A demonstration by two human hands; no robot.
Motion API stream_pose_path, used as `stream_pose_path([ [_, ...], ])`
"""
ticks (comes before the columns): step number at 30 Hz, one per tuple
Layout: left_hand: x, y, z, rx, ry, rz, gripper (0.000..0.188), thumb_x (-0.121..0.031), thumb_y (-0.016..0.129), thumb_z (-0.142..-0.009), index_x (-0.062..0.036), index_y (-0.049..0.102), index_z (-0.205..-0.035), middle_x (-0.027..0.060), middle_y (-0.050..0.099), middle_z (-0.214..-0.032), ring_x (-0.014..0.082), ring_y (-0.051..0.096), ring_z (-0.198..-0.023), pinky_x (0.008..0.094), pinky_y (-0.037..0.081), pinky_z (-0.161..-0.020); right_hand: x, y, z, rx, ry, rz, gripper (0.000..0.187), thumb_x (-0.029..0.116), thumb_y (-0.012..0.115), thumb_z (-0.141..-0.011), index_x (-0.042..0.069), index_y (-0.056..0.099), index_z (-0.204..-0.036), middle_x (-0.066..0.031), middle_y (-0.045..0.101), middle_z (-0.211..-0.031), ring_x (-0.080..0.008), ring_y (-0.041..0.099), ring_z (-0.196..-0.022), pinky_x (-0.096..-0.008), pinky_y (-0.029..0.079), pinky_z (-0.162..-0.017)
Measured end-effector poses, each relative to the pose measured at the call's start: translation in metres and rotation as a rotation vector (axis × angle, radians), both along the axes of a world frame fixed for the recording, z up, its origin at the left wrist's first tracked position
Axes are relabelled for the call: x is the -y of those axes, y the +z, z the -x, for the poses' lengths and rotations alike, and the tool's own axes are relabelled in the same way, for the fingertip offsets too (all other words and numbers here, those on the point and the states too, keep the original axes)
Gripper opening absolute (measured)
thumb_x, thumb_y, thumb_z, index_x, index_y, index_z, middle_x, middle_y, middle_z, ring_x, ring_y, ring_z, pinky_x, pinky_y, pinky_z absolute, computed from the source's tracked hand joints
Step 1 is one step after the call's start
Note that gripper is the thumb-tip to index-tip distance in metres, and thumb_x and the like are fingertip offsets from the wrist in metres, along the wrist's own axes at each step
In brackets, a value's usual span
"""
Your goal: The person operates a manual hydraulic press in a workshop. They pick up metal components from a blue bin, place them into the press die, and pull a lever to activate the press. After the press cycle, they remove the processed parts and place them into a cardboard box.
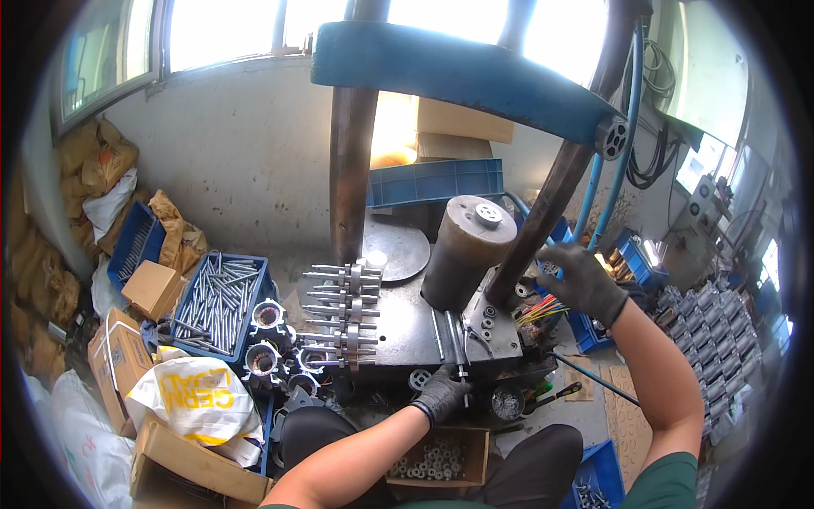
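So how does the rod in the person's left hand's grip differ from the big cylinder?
The rod is slender, while the cylinder is thick and much bulkier. The rod looks silvery; the cylinder's side is darker grey. The rod is held in the left hand's grip, while the cylinder stands upright with no hand on it. Both look metallic.

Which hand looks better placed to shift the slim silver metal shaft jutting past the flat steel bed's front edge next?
Left, probably: the dark-gloved left hand grips the shaft near its lower end, while the dark-gloved right hand is raised away from it.
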State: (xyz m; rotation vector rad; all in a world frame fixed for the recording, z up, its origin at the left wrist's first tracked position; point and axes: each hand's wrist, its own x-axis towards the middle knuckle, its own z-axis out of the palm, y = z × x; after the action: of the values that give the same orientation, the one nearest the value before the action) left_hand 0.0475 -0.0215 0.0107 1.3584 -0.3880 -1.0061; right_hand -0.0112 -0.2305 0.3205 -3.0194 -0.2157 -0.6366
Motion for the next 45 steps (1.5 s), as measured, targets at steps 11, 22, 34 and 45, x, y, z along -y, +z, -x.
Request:
stream_pose_path([
  [11, -0.018, -0.002, 0.005, -0.158, -0.022, 0.078, 0.067, -0.002, 0.083, -0.088, 0.0001, 0.05, -0.146, 0.0149, 0.07, -0.121, 0.0256, 0.071, -0.106, 0.0391, 0.062, -0.09, 0.02, -0.026, 0.275, -0.26, -0.409, 0.172, 0.026, 0.031, 0.08, -0.081, 0.011, 0.076, -0.097, -0.0127, 0.073, -0.084, -0.0353, 0.071, -0.085, -0.052, 0.046, -0.098],
  [22, -0.027, 0.102, -0.012, 0.673, 0.164, 0.125, 0.066, 0.012, 0.071, -0.092, -0.0057, 0.045, -0.15, 0.0048, 0.063, -0.114, 0.0139, 0.063, -0.103, 0.0309, 0.059, -0.089, 0.041, -0.038, 0.242, 0.527, -0.421, -0.008, 0.029, -0.005, 0.071, -0.083, 0.005, 0.068, -0.11, -0.0192, 0.071, -0.109, -0.0416, 0.072, -0.094, -0.0479, 0.059, -0.08],
  [34, 0.057, 0.233, -0.137, 0.835, 0.321, 0.668, 0.063, 0.008, 0.068, -0.099, -0.0049, 0.038, -0.153, 0.0053, 0.061, -0.104, 0.0152, 0.066, -0.095, 0.0317, 0.06, -0.086, 0.109, 0.019, 0.139, 0.361, -0.642, -0.113, 0.051, 0.045, 0.069, -0.102, 0.002, 0.071, -0.129, -0.0238, 0.074, -0.113, -0.0401, 0.075, -0.099, -0.048, 0.06, -0.089],
  [45, 0.123, 0.258, -0.207, 0.943, 0.481, 0.317, 0.04, 0.016, 0.061, -0.095, -0.0089, 0.049, -0.123, 0.004, 0.057, -0.093, 0.0137, 0.061, -0.081, 0.0295, 0.057, -0.071, 0.112, 0.02, 0.143, 0.263, -0.66, -0.16, 0.071, 0.064, 0.063, -0.1, -0.004, 0.075, -0.119, -0.0256, 0.077, -0.104, -0.0386, 0.077, -0.099, -0.048, 0.06, -0.09],
])
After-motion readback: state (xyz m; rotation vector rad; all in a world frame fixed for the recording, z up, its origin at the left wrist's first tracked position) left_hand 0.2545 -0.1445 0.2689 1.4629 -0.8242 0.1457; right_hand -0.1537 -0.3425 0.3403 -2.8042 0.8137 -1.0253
